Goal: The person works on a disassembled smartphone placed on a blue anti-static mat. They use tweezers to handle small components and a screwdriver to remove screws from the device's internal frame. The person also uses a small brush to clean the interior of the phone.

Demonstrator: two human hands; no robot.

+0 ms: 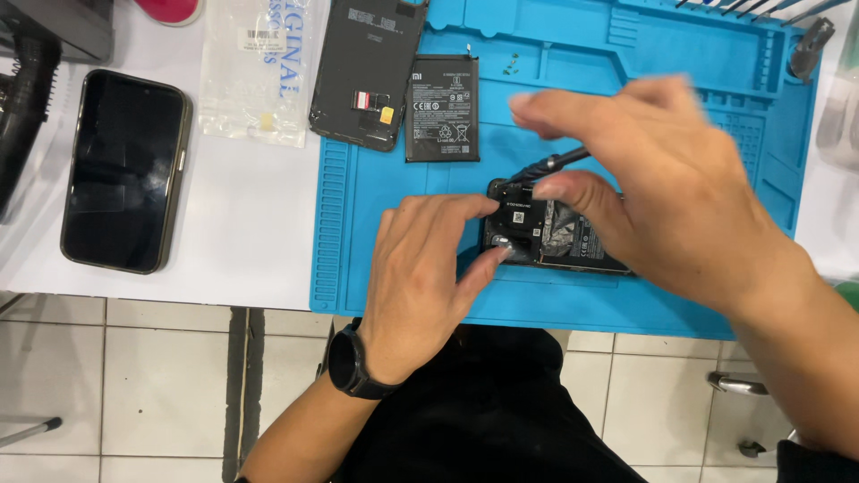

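Head view, looking down: an opened phone lies back-up on a blue repair mat at the near edge of the white table. The left hand pinches the phone's end between thumb and curled fingers, apparently to steady it. The right hand, blurred, closes on a thin black screwdriver whose tip meets the phone's upper corner. Farther back on the mat rest a removed battery and a dark back cover, set clear of the work. Off the mat lie an intact black phone and a clear plastic bag.
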